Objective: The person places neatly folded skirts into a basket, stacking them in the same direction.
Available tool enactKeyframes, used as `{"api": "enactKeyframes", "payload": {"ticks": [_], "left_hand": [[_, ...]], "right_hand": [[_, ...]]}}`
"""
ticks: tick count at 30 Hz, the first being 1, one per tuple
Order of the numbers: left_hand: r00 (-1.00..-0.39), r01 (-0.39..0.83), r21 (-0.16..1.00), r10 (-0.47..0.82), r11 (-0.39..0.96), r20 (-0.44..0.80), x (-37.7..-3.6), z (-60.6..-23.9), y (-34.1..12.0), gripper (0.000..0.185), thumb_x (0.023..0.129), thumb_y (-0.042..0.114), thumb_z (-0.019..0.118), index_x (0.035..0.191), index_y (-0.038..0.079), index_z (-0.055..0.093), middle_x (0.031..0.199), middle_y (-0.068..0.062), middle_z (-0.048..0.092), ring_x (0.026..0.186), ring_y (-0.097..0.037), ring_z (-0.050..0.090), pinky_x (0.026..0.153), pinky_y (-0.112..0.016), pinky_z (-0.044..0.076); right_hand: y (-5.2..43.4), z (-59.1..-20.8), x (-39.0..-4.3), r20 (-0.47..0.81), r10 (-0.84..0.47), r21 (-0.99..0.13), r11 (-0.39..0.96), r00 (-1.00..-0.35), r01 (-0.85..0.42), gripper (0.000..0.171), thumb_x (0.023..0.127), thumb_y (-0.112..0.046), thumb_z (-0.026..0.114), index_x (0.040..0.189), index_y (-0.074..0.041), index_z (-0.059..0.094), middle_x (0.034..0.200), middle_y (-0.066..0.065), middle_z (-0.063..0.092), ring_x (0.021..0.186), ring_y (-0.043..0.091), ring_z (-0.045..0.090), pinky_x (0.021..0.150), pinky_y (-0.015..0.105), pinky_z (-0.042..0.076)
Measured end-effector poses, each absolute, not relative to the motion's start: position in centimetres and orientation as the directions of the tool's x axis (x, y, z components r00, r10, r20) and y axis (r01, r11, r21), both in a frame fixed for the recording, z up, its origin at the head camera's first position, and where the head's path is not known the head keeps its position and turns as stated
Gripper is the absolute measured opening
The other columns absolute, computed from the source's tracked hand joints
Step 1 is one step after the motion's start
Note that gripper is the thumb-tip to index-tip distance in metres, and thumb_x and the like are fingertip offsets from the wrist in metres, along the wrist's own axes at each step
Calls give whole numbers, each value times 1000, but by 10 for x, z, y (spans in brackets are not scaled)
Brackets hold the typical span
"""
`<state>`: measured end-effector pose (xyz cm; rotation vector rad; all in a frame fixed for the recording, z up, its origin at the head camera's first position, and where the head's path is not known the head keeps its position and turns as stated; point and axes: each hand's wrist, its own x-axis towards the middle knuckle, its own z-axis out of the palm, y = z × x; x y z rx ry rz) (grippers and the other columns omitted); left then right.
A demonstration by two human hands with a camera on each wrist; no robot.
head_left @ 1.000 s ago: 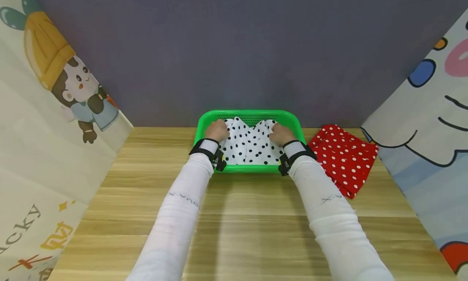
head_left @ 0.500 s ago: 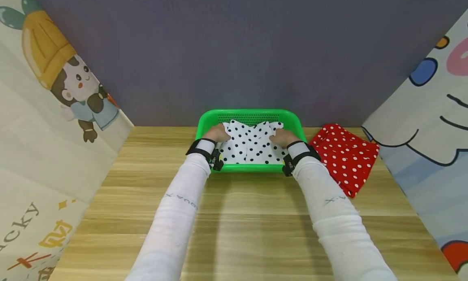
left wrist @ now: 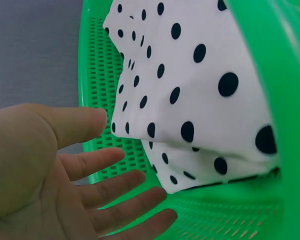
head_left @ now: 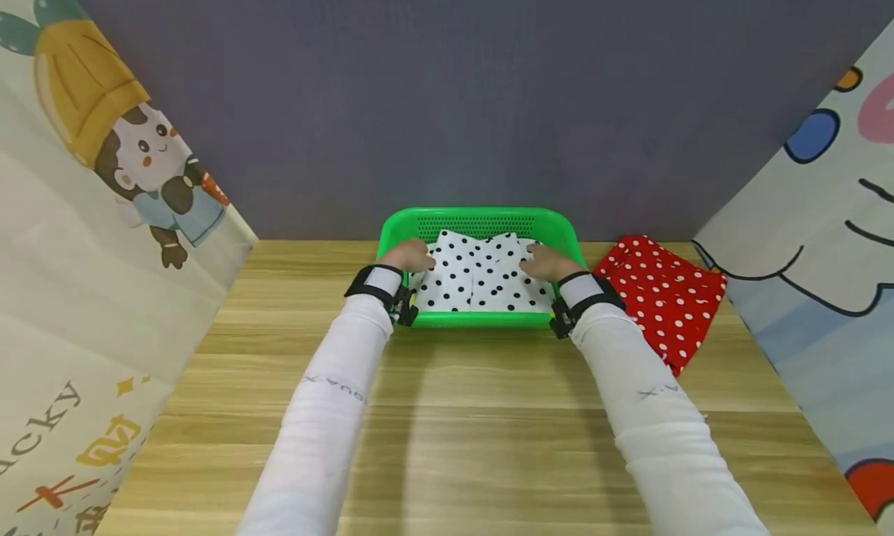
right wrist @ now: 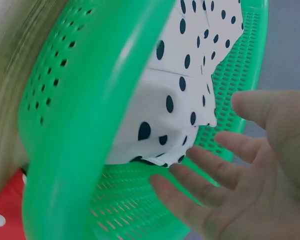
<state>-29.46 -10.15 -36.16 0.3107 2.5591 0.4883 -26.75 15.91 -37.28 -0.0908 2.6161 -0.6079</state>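
Note:
A folded white cloth with black dots [head_left: 482,276] lies inside a green plastic basket [head_left: 482,320]. My left hand [head_left: 410,255] is over the basket's left side. In the left wrist view, the fingers of that hand [left wrist: 55,170] are spread and nearly straight, beside the folded edge of the dotted cloth [left wrist: 175,75]. On the opposite side is my right hand [head_left: 548,263], its fingers relaxed and apart. The right wrist view has this hand [right wrist: 250,160] near a corner of the cloth [right wrist: 182,95], with nothing gripped.
A folded red cloth with white dots [head_left: 660,299] lies on the wooden table [head_left: 482,427] to the right of the basket. A dark grey wall [head_left: 475,102] rises behind the basket. Printed hangings border the table on both sides.
Both hands have let go of the white dotted cloth and drawn outward, toward the basket's sides. The cloth has settled flatter in the basket.

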Motion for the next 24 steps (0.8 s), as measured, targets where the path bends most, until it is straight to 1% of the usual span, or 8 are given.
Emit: {"api": "enactKeyframes", "payload": {"ticks": [1, 3, 6, 11, 17, 20, 24], "left_hand": [[-848, 131, 393, 308, 910, -432, -294, -360, -102, 52, 97, 24, 37, 141, -3, 28, 147, -19, 28, 135, -32, 27, 109, -41, 28], [-863, 147, 380, 306, 913, -401, -291, -358, -103, 50, 96, 22, 38, 140, -2, 32, 145, -18, 31, 134, -32, 29, 107, -41, 30], [-890, 170, 365, 301, 915, -341, -287, -356, -104, 46, 95, 19, 41, 136, -1, 39, 141, -17, 39, 129, -33, 37, 102, -42, 37], [-915, 201, 353, 304, 914, -266, -280, -354, -107, 41, 93, 18, 47, 130, 1, 48, 135, -17, 46, 121, -33, 45, 96, -44, 42], [-928, 247, 333, 321, 910, -189, -271, -355, -112, 34, 91, 18, 51, 121, 4, 56, 128, -15, 53, 108, -29, 54, 86, -42, 47], [-932, 273, 309, 330, 911, -149, -265, -356, -113, 30, 91, 19, 52, 117, 5, 58, 124, -14, 56, 104, -28, 56, 83, -41, 48], [-936, 310, 293, 345, 904, -75, -254, -358, -117, 25, 90, 18, 54, 110, 4, 61, 116, -14, 60, 104, -29, 55, 82, -41, 48]], "right_hand": [[160, -372, -267, -385, -174, -426, 905, -906, 7, 56, 97, -25, 34, 143, 4, 19, 145, 27, 26, 130, 39, 32, 103, 49, 33], [162, -370, -265, -331, -188, -416, 908, -925, -36, 51, 96, -23, 38, 140, 2, 29, 138, 27, 37, 120, 38, 44, 96, 48, 40], [165, -369, -263, -249, -218, -406, 908, -944, -102, 44, 94, -18, 44, 133, 2, 40, 126, 28, 48, 108, 36, 52, 86, 45, 46], [174, -368, -260, -154, -254, -400, 900, -955, -175, 39, 92, -14, 49, 127, 2, 47, 117, 27, 53, 103, 36, 54, 81, 45, 46], [180, -365, -250, -76, -275, -376, 898, -958, -228, 37, 90, -13, 49, 125, 1, 48, 112, 25, 55, 97, 34, 54, 77, 45, 46], [184, -364, -244, -40, -275, -351, 904, -961, -244, 34, 90, -13, 48, 122, -1, 51, 111, 22, 55, 96, 32, 54, 75, 44, 46], [190, -363, -234, 38, -270, -325, 907, -962, -268, 27, 89, -13, 50, 113, -2, 57, 107, 19, 56, 94, 31, 55, 73, 43, 48]]}}
